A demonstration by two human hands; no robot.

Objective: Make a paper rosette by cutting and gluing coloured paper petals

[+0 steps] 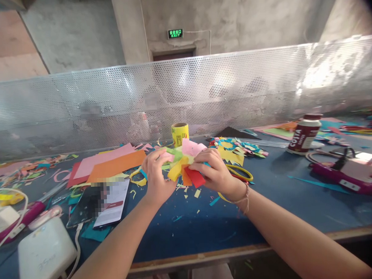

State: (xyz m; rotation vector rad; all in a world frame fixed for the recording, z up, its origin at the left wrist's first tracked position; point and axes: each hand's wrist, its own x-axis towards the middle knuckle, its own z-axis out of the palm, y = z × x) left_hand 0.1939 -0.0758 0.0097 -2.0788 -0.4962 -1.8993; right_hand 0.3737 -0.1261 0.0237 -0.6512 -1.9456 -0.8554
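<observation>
Between both hands, above the blue table, is a paper flower (186,163) made of pink, green, yellow, orange and red strips. My left hand (158,173) grips its left side, the thumb near a yellow loop and the fingers at the green and pink petals. Closed on the right side is my right hand (216,169), fingers over the pink and red strips. The fingers hide part of the flower's rim. Just behind it stands a yellow tape roll (180,133). Yellow-handled scissors (240,173) lie beside my right wrist, partly covered.
Coloured paper sheets (113,164) and a phone (111,203) lie to the left, near a white charger (46,254). A brown bottle (304,134) and a purple power strip (342,178) are on the right. A perforated metal screen (111,101) runs along the back. Paper scraps are scattered about.
</observation>
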